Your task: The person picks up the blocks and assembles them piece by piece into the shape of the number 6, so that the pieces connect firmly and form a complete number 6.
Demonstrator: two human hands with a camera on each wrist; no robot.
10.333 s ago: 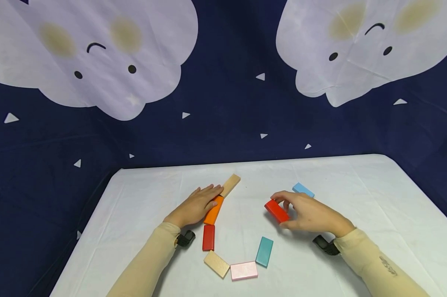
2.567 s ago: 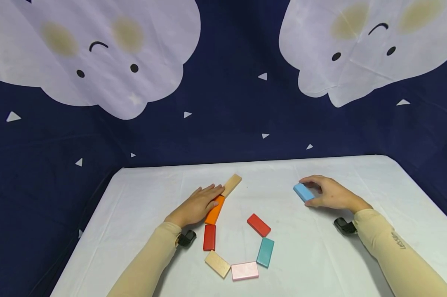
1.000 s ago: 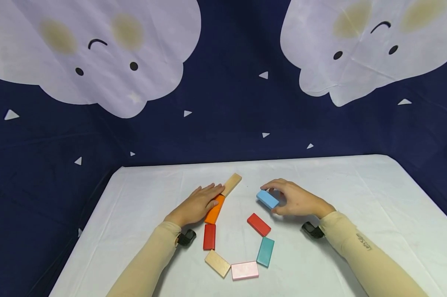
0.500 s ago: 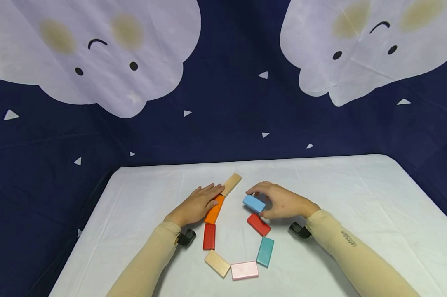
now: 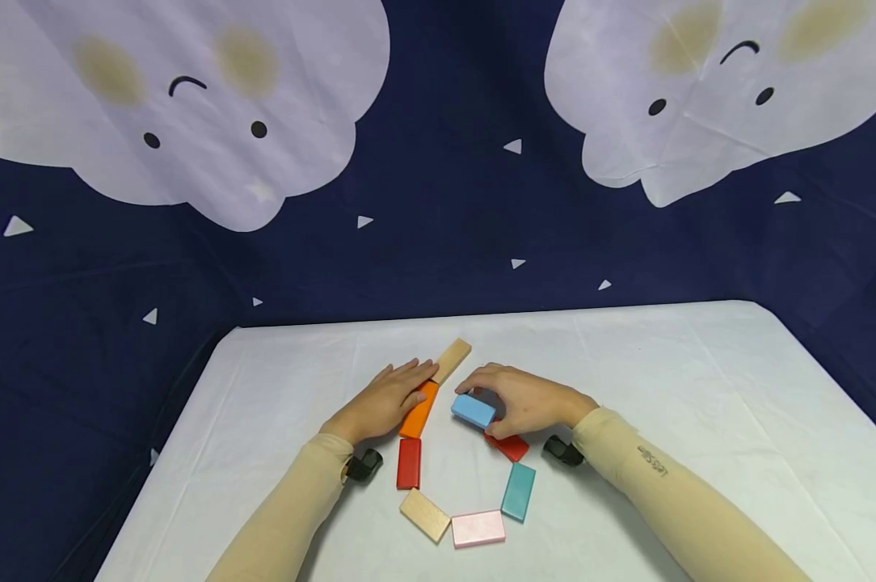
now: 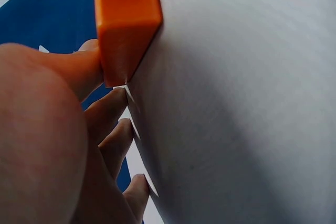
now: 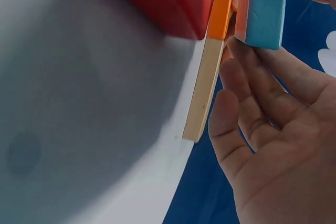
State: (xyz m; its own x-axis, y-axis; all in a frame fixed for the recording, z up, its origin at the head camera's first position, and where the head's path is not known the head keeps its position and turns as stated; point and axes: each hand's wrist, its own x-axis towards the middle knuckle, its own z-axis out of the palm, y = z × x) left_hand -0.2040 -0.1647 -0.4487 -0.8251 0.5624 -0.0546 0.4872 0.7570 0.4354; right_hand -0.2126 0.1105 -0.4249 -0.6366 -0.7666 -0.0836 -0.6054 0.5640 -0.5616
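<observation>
My right hand (image 5: 528, 400) pinches a light blue block (image 5: 473, 411) between thumb and fingers, just above the near-right end of the gap in a ring of blocks. Its thumb and the blue block partly hide a red block (image 5: 512, 449). In the right wrist view the blue block (image 7: 266, 14) is raised off the cloth. Fingers straight, my left hand (image 5: 383, 402) rests along an orange block (image 5: 419, 412) and the near end of a bare wood block (image 5: 453, 360). The left wrist view shows its thumb touching the orange block's side (image 6: 123, 40).
Around the ring's near side lie a second red block (image 5: 409, 464), another bare wood block (image 5: 425, 515), a pink block (image 5: 478, 530) and a teal block (image 5: 518, 491). All sit on a white-covered table (image 5: 736, 388) before a navy cloth backdrop (image 5: 438, 267).
Over ten seconds my right hand set down the red block beside the teal one, then picked up the blue block from the far right and carried it left. My left hand has stayed put.
</observation>
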